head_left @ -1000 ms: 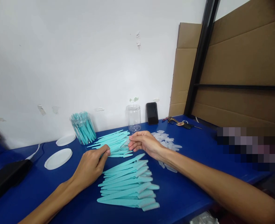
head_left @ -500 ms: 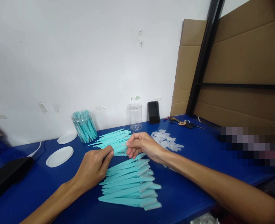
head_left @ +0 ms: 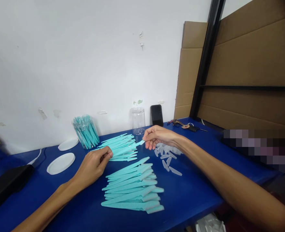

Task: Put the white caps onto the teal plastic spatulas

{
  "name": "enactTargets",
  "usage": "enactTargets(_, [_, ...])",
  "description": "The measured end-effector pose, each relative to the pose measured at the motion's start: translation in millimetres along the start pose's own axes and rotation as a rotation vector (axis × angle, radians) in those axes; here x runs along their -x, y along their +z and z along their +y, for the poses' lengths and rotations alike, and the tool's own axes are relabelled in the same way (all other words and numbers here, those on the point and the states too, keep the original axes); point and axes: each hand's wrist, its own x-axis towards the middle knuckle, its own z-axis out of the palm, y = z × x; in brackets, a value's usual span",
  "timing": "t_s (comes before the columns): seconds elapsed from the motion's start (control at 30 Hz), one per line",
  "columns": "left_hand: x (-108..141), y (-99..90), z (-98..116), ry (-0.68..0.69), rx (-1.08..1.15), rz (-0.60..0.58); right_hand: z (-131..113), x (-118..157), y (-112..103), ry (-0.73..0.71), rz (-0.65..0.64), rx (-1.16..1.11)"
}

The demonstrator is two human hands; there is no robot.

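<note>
My left hand [head_left: 96, 164] pinches the handle of a turquoise eyebrow razor [head_left: 125, 149], which points to the right. At its far end, my right hand [head_left: 155, 137] has thumb and fingertips closed on the pale blade end; a clear cap there is too small to make out surely. Behind the held razor lies a pile of turquoise razors [head_left: 119, 139]. Closer to me, a row of razors with greyish, covered-looking ends [head_left: 132, 188] is spread on the blue table. Loose translucent caps [head_left: 168, 156] lie scattered below and right of my right hand.
A clear jar full of turquoise razors [head_left: 86, 132] stands by the wall, with two white lids [head_left: 61, 163] near it. Further right are another clear jar [head_left: 137, 120], a phone [head_left: 156, 115] and keys [head_left: 186, 125]. A black object [head_left: 9, 187] sits at left.
My right hand has moved slightly up and right, along with the razor's blade end. My left hand has shifted a little left and still grips the handle. More loose caps show.
</note>
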Motion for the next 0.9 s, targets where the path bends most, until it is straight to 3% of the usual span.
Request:
enactTargets(0.17, [-3.1, -0.6, -9.8, -0.035, -0.060, -0.020, 3.8, -3.2, 17.5, 0.050, -0.144, 0.071])
enactTargets(0.3, [-4.7, -2.0, -16.2, 0.016, -0.106, -0.085, 6.4, -3.6, 27.7, 0.067, -0.219, 0.124])
enactTargets(0.43, [-3.8, -0.6, -17.7, 0.088, -0.122, -0.150, 7.6, -3.3, 26.6, 0.075, -0.239, 0.183])
enactTargets(0.7, [-3.8, 5.6, -22.8, 0.078, -0.106, -0.143, 2.1, -1.0, 29.7, 0.123, -0.250, 0.331])
enactTargets(0.8, [-4.9, 8.1, -24.9, 0.053, -0.087, -0.124, -6.0, 2.8, 20.8, 0.151, -0.179, 0.441])
enactTargets(0.9, [-6.1, 8.8, -24.5, 0.028, -0.060, -0.104, -11.5, 6.6, -4.1, 0.132, 0.090, 0.580])
